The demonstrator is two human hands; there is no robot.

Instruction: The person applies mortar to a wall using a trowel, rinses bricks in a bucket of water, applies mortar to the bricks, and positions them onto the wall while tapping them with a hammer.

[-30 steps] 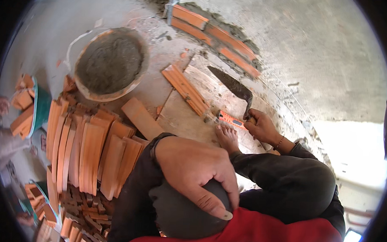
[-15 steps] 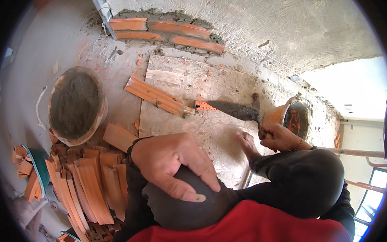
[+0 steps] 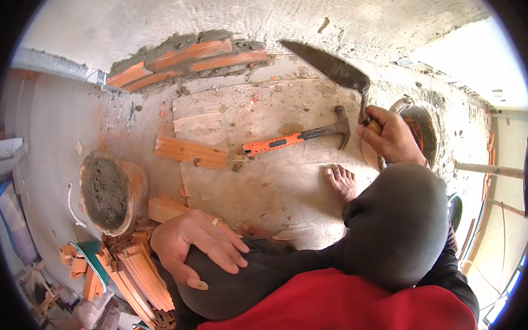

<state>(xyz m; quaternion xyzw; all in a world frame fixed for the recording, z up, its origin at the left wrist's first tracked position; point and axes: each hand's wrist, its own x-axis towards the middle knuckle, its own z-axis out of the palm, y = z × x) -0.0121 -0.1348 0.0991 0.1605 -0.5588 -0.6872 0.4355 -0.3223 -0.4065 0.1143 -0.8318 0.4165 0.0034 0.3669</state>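
My right hand is closed around the wooden handle of a trowel. The trowel's pointed, mortar-stained blade reaches up and left toward the wall. With fingers spread, my left hand rests on my dark-clothed left knee and holds nothing. A claw hammer with an orange and black grip lies on the board in front of me. Left of the hammer is a loose terracotta brick. At the wall's foot, mortar surrounds a short run of laid bricks.
A bucket of grey mortar stands at the left. Another bucket is partly hidden behind my right hand. Stacked bricks lie beside my left arm, near a green container. One more brick lies beyond my left hand.
My right hand has lifted the trowel up and away from the hammer, which it partly covered before. My left hand stays on the knee. The view has turned and shifted.
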